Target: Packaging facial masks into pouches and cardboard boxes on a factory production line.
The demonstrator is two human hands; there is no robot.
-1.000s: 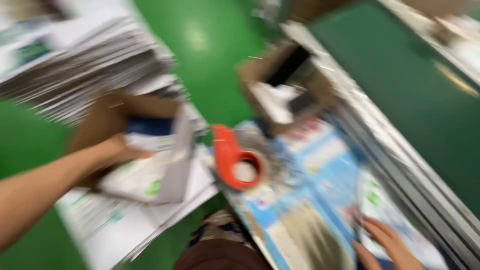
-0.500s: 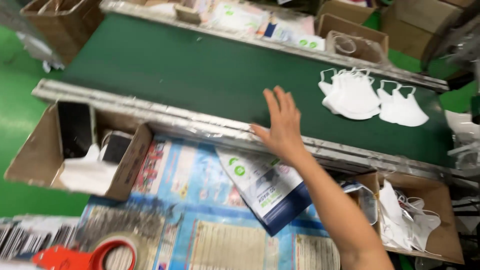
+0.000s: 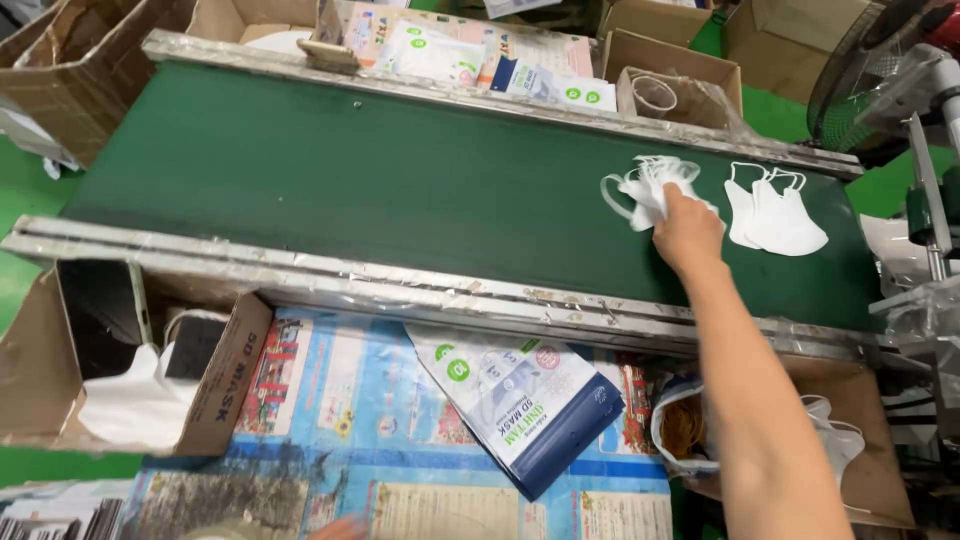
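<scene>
My right hand (image 3: 686, 226) reaches across the green conveyor belt (image 3: 380, 180) and closes on a bunch of white face masks (image 3: 640, 186) lying on it. Just right of it a second small stack of white masks (image 3: 778, 216) rests on the belt, untouched. A white and blue flat pouch (image 3: 520, 400) lies on the printed paper covering the near table, below my forearm. Only a sliver of my left hand (image 3: 340, 527) shows at the bottom edge; its fingers are hidden.
An open cardboard box (image 3: 228, 372) at the near left holds a dark phone and white material. Another box (image 3: 868, 400) with masks sits under my right arm, beside a bag of rubber bands (image 3: 682, 426). More boxes and pouches line the belt's far side. A fan (image 3: 870, 60) stands at the top right.
The view swung from the table up to the belt. My right hand moved from the belt's near rail out to the white masks and closed on them.
</scene>
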